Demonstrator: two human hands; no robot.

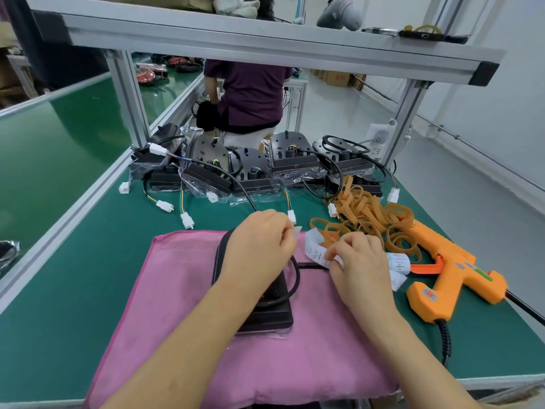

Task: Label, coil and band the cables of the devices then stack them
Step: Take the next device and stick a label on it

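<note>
1. Pink cloth (182, 305) lies nearest you on the green bench mat (88, 290), with one dark device (265, 314) lying flat on it, partly under your left forearm
2. Your left hand (259, 246) hovers over the device's far end with the fingers curled, pinching a small white tab (298, 230); it looks like a peeled label, though this is not certain
3. Your right hand (359, 261) pinches the label strip (314, 246) between thumb and fingertips, just right of the device
4. The device's black cable (296, 278) loops loosely off its right side and runs out under the right hand; no label and no band show on it
5. Judgement: you are on the labelling step for this unit, with coiling and banding yet to come
6. Along the back edge, a row of devices (292, 160) sits with cables trailing loose and white connectors lying on the mat; none looks coiled or banded, and nothing is clearly stacked
7. Rubber bands (368, 214) lie heaped right of centre, near your right hand
8. More printed labels (398, 262) lie beside the orange glue gun (454, 276) at far right
9. Overall: early in the job, most of it still ahead
</note>
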